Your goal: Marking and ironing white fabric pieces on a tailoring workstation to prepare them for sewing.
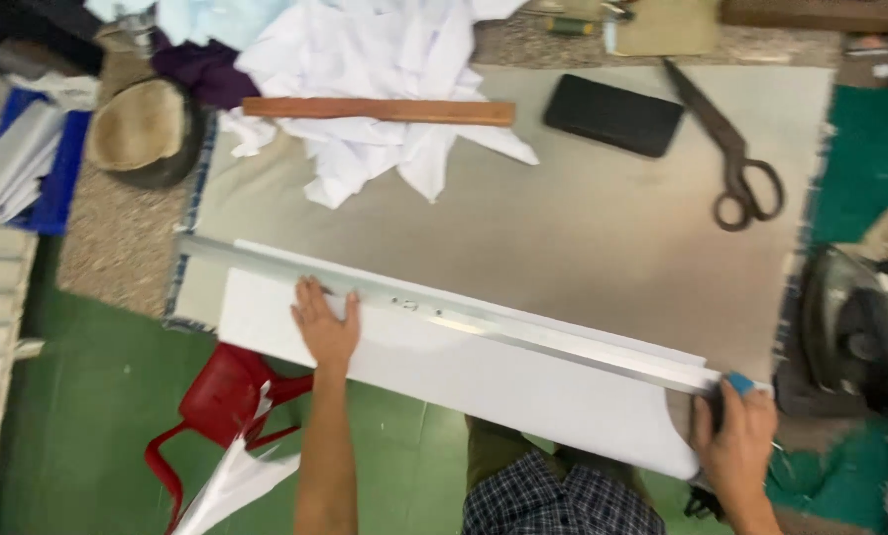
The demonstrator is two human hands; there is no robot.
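**Holding the ruler on the white cloth**

My left hand point(327, 325) lies flat, fingers spread, pressing the white cloth point(484, 381) just below the long metal ruler point(444, 315). The cloth is thin, soft and floppy, and hangs off the counter point(583, 228) edge, so I think it can slide. The ruler looks stiff and smooth. My right hand point(736, 436) has its grip pinched on a small blue thing point(740, 382) at the ruler's right end.
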